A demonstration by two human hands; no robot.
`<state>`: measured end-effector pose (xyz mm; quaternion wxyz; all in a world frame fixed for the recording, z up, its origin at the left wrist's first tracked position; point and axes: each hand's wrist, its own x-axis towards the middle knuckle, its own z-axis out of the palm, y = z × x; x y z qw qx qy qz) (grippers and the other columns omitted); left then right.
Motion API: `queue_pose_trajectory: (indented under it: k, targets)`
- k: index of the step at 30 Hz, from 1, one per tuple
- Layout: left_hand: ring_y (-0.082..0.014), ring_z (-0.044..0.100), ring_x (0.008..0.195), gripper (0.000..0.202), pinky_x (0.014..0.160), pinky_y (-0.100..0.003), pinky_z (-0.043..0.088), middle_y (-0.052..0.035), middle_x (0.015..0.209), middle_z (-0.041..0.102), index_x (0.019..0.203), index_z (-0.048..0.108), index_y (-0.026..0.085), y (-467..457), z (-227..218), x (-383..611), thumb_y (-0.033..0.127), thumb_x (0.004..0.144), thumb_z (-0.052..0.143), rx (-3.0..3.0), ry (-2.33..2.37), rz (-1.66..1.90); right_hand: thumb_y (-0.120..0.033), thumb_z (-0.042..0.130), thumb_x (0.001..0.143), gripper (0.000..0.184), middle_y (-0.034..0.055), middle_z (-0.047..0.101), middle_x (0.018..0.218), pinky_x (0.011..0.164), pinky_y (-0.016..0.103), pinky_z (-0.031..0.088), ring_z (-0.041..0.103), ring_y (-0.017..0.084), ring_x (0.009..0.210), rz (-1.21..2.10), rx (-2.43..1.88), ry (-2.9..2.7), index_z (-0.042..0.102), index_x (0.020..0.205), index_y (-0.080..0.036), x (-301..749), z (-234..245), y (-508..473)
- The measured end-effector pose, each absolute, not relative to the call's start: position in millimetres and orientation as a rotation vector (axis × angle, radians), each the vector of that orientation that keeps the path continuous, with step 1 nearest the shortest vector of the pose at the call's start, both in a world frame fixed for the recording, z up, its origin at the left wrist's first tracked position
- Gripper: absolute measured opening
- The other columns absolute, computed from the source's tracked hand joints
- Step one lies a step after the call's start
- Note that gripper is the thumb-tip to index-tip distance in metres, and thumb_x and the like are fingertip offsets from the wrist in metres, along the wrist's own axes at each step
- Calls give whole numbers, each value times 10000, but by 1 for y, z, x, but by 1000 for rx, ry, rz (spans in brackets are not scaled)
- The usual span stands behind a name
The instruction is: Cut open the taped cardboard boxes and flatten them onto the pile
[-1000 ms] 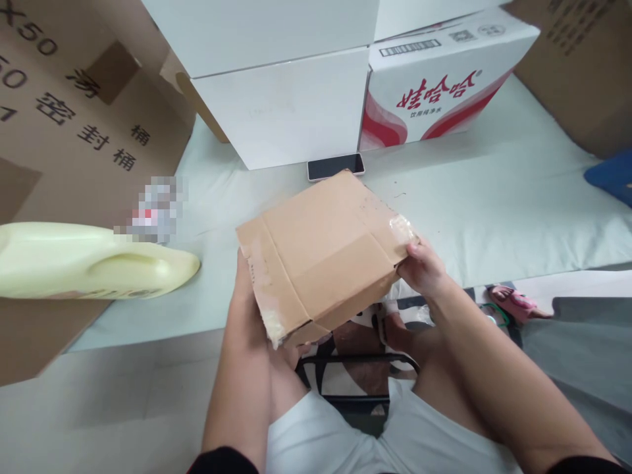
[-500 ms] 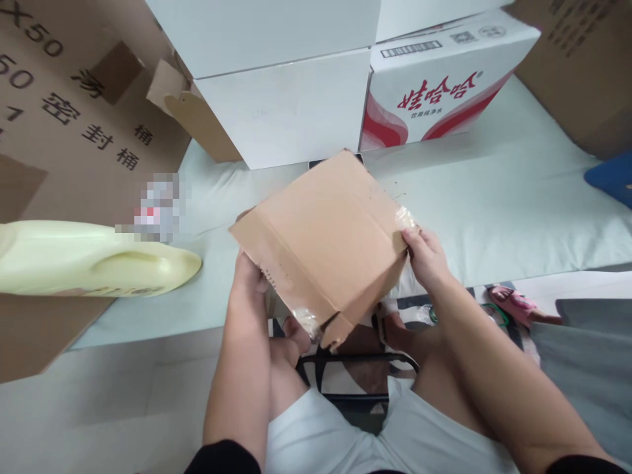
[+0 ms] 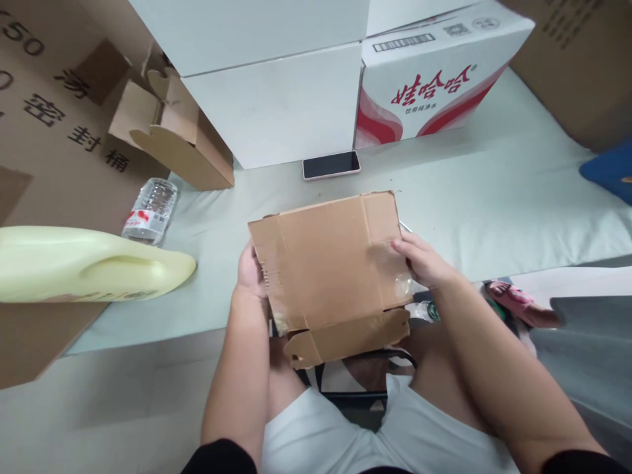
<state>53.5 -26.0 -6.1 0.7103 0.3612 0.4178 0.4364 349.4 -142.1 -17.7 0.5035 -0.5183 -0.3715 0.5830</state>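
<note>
Between my two hands is a flattened brown cardboard box (image 3: 330, 263), held above my lap at the table's front edge. Creases cross it, clear tape clings to its lower corners, and a notched flap hangs at the near side. My left hand (image 3: 251, 273) grips its left edge, the fingers partly hidden behind the card. On the right edge, my right hand (image 3: 424, 260) pinches the card with the thumb on top. Beyond the cardboard, a phone (image 3: 332, 166) with a dark screen lies on the pale green cloth (image 3: 494, 197).
White boxes (image 3: 281, 105) and a white-and-red carton (image 3: 434, 99) stand at the back. Leftward are a small brown box (image 3: 192, 138), a clear water bottle (image 3: 151, 210), a pale yellow jug (image 3: 99, 263) and a large carton (image 3: 64, 164). Something blue (image 3: 609, 172) sits far right.
The cardboard has turned and tipped lower toward me, so its near flap shows more fully. The phone behind it has come into full view. Both hands still hold it.
</note>
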Motion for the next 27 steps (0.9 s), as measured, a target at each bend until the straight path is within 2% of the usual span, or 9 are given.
queue_pose_trajectory:
  k: [3,6,8,11,15,19,21,24,27]
  targets:
    - [-410,751,1145,556,861,-510,666,-128,942,815,861,732,209,-32,-4,57,725,661,786,812,858,933,-620,864,699,776,42,783,1009,781,395,630,751,242,900,1270,-1301,-831,554,1329,-291,341,-24,-138]
    - [-399,773,1087,493,893,-486,660,-114,943,823,893,729,204,-35,-5,58,414,514,963,851,910,908,-541,882,703,971,-10,770,922,720,358,624,735,204,785,1145,-1337,-727,344,1485,-339,342,-30,-131]
    - [-378,786,1050,453,912,-481,660,-93,918,823,913,720,200,-31,-7,56,266,524,943,826,979,953,-519,859,726,831,-12,764,917,694,321,609,710,166,724,1104,-1396,-695,447,1419,-315,352,-33,-128]
    - [-340,767,1130,319,968,-462,650,-66,972,822,901,703,221,-17,-12,47,294,638,870,765,993,1206,-599,793,743,517,21,764,948,666,283,590,705,143,731,1091,-1411,-644,658,1097,-248,375,-33,-126]
    - [-278,664,1331,215,1066,-384,597,-63,1062,809,869,677,233,-5,-18,39,382,766,794,719,931,1409,-762,786,651,639,59,772,996,667,317,603,743,206,855,1309,-1239,-717,697,1005,-238,383,-29,-130]
    - [-271,645,1340,254,1078,-391,571,-69,1064,799,901,666,234,-11,-16,49,403,766,800,710,898,1309,-671,874,621,582,51,754,873,614,333,583,695,201,731,1385,-1296,-850,690,946,-225,351,-27,-138]
    - [-280,686,1257,249,1020,-399,588,-65,1027,797,905,674,233,-16,-12,54,392,753,792,701,883,1250,-639,871,636,554,57,756,878,667,374,609,714,233,782,1295,-1351,-787,687,961,-231,339,-22,-140]
    - [-229,747,946,182,818,-343,612,-36,887,767,860,686,232,-18,-4,55,333,727,759,607,858,1158,-573,866,646,558,72,767,1003,816,452,635,736,296,976,1098,-1349,-693,678,1053,-243,353,-3,-147]
    - [-150,665,677,133,656,-281,572,0,755,685,818,678,226,-17,1,53,278,709,732,515,871,1096,-469,891,621,502,53,714,890,555,363,569,687,228,749,764,-1387,-610,655,1000,-239,399,29,-167]
